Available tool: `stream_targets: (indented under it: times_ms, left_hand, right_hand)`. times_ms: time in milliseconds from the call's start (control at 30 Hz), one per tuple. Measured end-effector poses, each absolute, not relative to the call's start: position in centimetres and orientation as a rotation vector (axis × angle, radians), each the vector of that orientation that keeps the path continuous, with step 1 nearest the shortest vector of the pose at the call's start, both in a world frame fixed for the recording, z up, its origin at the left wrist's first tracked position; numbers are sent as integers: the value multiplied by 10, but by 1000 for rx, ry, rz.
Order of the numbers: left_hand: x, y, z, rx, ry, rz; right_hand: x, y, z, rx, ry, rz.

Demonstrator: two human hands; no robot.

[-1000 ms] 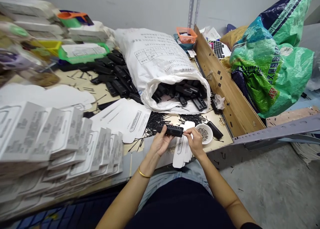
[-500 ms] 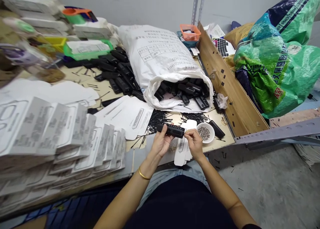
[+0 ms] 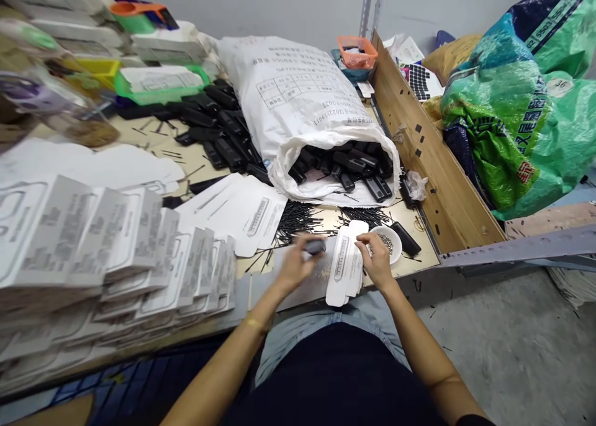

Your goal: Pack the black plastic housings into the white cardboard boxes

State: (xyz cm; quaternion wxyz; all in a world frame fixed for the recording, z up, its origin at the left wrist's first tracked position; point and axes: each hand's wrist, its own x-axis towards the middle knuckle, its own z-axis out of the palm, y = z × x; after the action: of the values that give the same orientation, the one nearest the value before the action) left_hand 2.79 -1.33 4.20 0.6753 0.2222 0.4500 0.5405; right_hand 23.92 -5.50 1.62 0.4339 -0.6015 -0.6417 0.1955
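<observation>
My left hand [image 3: 294, 266] is closed round a black oblong case [image 3: 315, 246], smeared by motion and seen nearly end-on. My right hand [image 3: 376, 259] has its fingertips pinched together at the right edge of a stack of white printed cards [image 3: 341, 271]. Whatever is in that pinch is too small to make out. Just behind the right fingers sits a white bowl [image 3: 395, 243] of small metal pieces, partly covered by the hand. Thin black rods [image 3: 295, 224] lie in a heap beyond my left hand.
A white woven sack [image 3: 298, 90] lies open towards me, full of black cases [image 3: 356, 162]. Stacks of folded white cartons [image 3: 135, 240] fill the left side. A wooden board [image 3: 419, 146] edges the right, with green bags [image 3: 507, 122] behind it. Another black case [image 3: 406, 238] lies beside the bowl.
My hands have moved apart. The left has turned the black case from lengthwise to nearly end-on, and the right has left its end and shifted right towards the bowl, uncovering more cards.
</observation>
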Motion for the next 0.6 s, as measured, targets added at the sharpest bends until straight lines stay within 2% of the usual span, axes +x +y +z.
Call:
stream_targets:
  times_ms: [167,333,467,600]
  left_hand:
    - [44,29,10,669,1221,1234]
    - [53,65,0,686,1326,1261]
    - [59,50,10,712,1141,1362]
    - [65,14,29,612,909,1042]
  right_hand:
    - [258,-21,4,-1821,-2058,392]
    - [259,16,-5,-2033,-2100,570]
    - [266,31,-1,-1977,-2107,722]
    - [273,33,16,-1708,-2045,837]
